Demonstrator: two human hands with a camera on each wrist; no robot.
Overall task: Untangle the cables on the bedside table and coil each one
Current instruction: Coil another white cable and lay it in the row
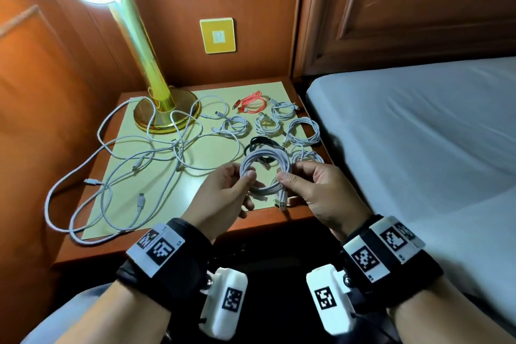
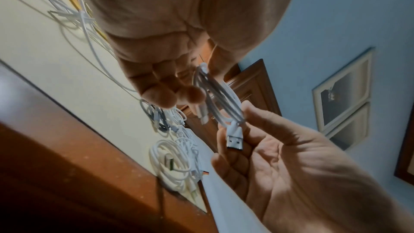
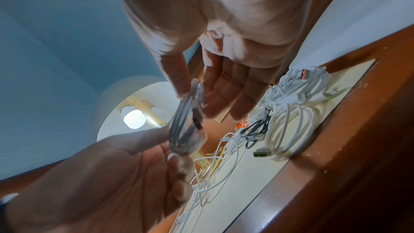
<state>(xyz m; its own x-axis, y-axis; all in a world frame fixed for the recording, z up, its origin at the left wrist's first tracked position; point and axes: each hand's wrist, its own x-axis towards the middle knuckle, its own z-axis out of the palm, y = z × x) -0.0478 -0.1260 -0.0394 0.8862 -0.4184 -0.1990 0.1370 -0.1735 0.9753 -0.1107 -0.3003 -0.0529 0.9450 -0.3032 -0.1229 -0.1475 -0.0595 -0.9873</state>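
— Hands? 
— Left hand [image 1: 223, 193] pinching the left side of a coiled white cable [image 1: 265, 173] between thumb and fingertips. Right hand [image 1: 318, 190] pinching the right side of the same coil, thumb on top. Coil held in the air above the front edge of the bench [image 1: 279, 220], USB plug [image 2: 234, 139] hanging from its lower end beside the right palm.

— Remaining cables? 
— Tangled white cables [image 1: 134, 165] sprawled over the left half of the bench, looping round the brass lamp base [image 1: 166, 112] and over the left edge. Finished coils grouped at the right: red coil [image 1: 251, 105] at the back, several white coils [image 1: 304, 131] in front of it, black coil [image 1: 261, 144] just behind the held one.

— Surroundings? 
— Yellow wall switch [image 1: 217, 35] above the bench, bed [image 1: 418, 126] just beside it on the right.
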